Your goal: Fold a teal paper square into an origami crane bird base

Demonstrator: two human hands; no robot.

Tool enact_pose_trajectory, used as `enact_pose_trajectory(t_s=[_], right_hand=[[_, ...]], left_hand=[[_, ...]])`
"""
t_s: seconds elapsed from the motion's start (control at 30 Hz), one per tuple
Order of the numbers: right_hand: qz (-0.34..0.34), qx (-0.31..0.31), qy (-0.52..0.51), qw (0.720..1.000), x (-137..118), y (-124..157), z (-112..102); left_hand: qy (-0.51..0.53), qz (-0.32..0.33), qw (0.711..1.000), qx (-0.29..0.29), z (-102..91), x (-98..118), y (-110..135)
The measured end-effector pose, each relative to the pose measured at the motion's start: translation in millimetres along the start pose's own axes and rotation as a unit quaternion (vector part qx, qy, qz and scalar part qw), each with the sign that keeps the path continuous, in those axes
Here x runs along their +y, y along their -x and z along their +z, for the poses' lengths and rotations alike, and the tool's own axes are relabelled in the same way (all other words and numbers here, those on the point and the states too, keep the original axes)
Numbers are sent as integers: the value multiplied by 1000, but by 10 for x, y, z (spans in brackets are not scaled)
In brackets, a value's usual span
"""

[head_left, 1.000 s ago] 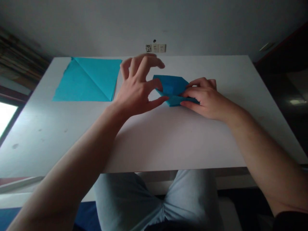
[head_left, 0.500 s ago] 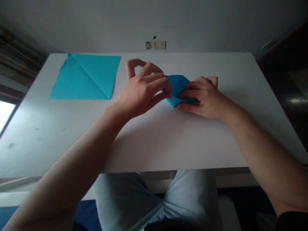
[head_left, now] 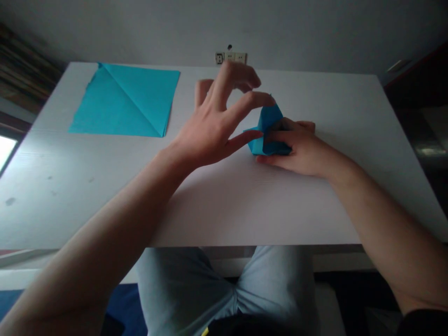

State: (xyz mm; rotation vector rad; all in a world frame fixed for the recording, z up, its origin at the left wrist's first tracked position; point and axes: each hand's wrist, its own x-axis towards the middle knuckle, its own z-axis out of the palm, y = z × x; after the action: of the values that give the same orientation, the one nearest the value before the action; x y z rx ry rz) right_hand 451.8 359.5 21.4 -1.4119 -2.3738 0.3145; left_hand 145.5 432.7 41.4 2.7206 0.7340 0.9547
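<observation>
A: Where's the folded paper (head_left: 270, 114)?
B: On the table (head_left: 245, 200), right of the middle and towards the back, between the two hands. It's blue, with one flap standing up in a point and a lower part spreading out to the left.
A: What's the right hand (head_left: 301, 144) doing?
B: Grasping it from the right. The fingers reach into the fold, and the thumb lies along the near edge, low by the table top.
A: And the left hand (head_left: 213, 123)?
B: Raised, with its fingers bent and spread. The index fingertip is at the top of the flap and the thumb tip is at the paper's left side. I can't tell whether they're gripping it.
A: Anything else lying there?
B: A larger blue sheet (head_left: 112, 109), flat at the back left, well apart from the folded one. A crease runs corner to corner across it, and its left edge is ragged.
A: Behind the table?
B: A grey wall (head_left: 140, 28) with sockets (head_left: 230, 57) just above the table's back edge.
</observation>
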Motion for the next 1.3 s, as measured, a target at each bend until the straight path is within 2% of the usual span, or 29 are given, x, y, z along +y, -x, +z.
enact_pose_trajectory(t_s=[0.2, 0.3, 0.4, 0.57, 0.7, 0.83, 1.07, 1.3], right_hand=[[35, -4, 6, 999, -124, -31, -11], [41, -3, 2, 999, -144, -50, -22], [41, 1, -10, 999, -131, -65, -14], [47, 21, -7, 999, -124, -86, -25], [27, 27, -19, 999, -110, -92, -68], [22, 20, -28, 999, -104, -86, -109], [11, 21, -26, 999, -68, -102, -124], [23, 3, -2, 1000, -118, -97, -158]], left_hand=[[-51, -12, 997, -57, -108, 137, 2], [-77, 14, 995, -57, -103, 106, 15], [-91, 11, 995, -50, -89, 77, 29], [-108, -12, 993, -49, -153, 170, 14], [-128, 10, 991, -49, -185, 218, -5], [-119, 11, 992, -45, -150, 223, -4], [-69, -53, 994, -67, -94, 260, -17], [-15, -64, 996, -63, 33, 112, 23]])
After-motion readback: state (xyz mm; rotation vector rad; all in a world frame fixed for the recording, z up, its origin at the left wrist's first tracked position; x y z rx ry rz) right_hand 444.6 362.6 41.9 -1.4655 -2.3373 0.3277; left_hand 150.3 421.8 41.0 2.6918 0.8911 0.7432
